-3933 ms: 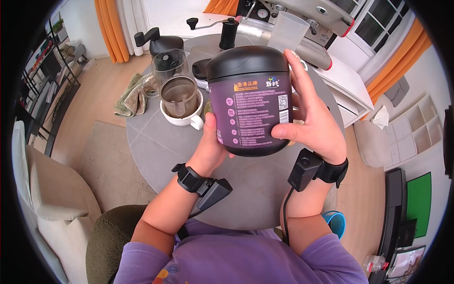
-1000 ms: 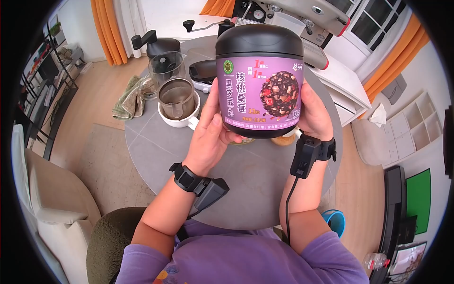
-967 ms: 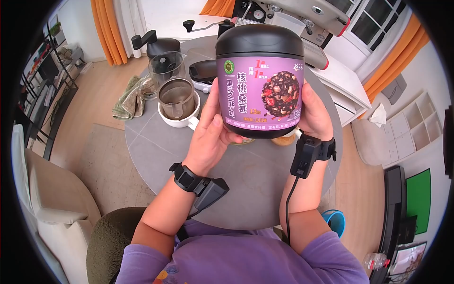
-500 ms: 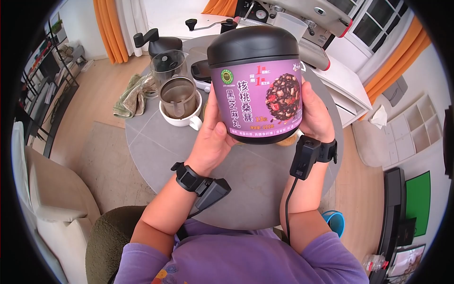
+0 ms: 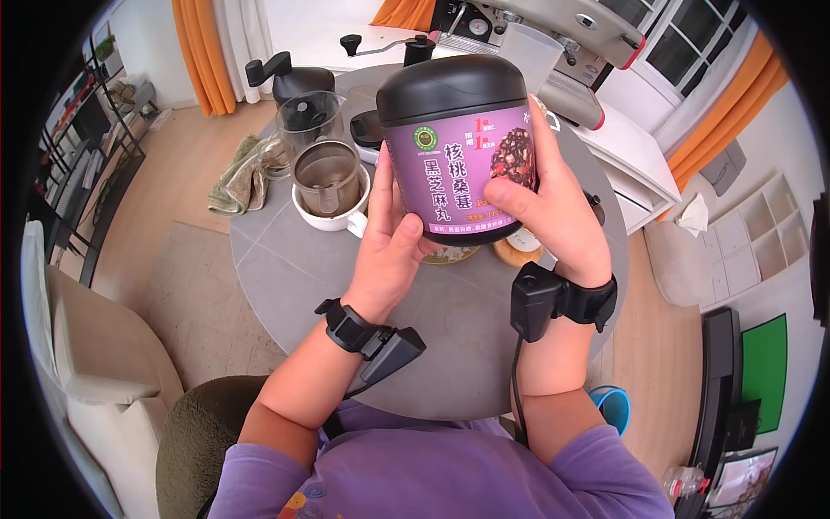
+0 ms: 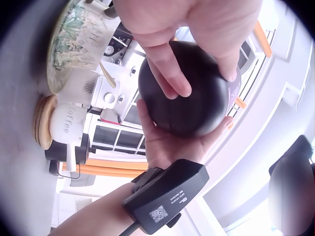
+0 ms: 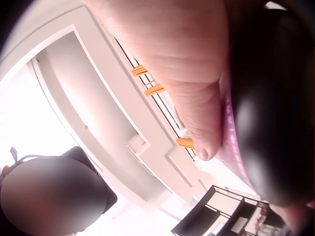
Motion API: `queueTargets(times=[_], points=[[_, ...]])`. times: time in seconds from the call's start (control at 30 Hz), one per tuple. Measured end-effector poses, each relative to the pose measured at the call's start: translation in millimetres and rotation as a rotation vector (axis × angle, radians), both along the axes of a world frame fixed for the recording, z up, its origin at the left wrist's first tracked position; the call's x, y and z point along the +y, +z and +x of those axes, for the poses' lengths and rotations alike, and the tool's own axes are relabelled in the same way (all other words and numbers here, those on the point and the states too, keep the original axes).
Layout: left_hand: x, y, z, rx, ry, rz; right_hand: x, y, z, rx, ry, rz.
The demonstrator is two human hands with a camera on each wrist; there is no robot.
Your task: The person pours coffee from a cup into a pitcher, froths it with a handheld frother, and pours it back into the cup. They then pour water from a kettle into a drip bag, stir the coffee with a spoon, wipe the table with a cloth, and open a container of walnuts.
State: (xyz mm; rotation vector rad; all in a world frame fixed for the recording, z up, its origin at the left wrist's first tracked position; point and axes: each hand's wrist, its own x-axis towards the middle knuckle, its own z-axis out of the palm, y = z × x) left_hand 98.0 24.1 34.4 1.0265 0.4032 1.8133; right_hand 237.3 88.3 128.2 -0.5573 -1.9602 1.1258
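Both hands hold up a large plastic jar point(image 5: 458, 156) over the round table point(image 5: 415, 346). It has a black lid and a purple label with Chinese writing and a picture of a nutty ball. My left hand point(image 5: 389, 251) grips its lower left side, fingers under the base and thumb in front. On the right, my right hand point(image 5: 562, 216) wraps round the side, its thumb lying across the label's picture. From below, the left wrist view shows the jar's black base point(image 6: 197, 103) with left fingertips against it. In the right wrist view the right thumb point(image 7: 202, 142) presses along the label.
A white cup point(image 5: 324, 218) with a metal strainer point(image 5: 324, 177), a clear jug point(image 5: 298, 112) and a towel point(image 5: 246, 177) sit left of the jar. Behind stand a hand grinder point(image 5: 419, 48) and an espresso machine point(image 5: 562, 43). A "coffee" mug point(image 6: 66, 123) and patterned plate point(image 6: 74, 46) lie beyond.
The jar has turned from its text panel to its picture front, then tilted and shifted slightly left. My right hand has moved its thumb from the jar's side onto the label front.
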Motion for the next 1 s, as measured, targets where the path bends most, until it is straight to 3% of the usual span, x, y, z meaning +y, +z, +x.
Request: queueTargets(times=[0.4, 0.83, 0.93, 1.0], points=[[2.9, -4.8, -3.8, 0.030, 0.028, 0.022, 14.6, -3.9, 5.2, 0.171, 0.193, -0.178], [0.8, -8.1, -7.0, 0.134, 0.096, 0.005, 11.8, -3.2, 9.7, 0.193, 0.202, -0.235], [1.5, -11.1, -8.6, 0.164, 0.091, -0.010, 16.4, -8.0, 12.3, 0.205, 0.220, -0.261], [-0.1, -9.8, -7.9, 0.138, -0.021, 0.034, 22.6, -14.8, 13.7, 0.279, 0.331, -0.337]])
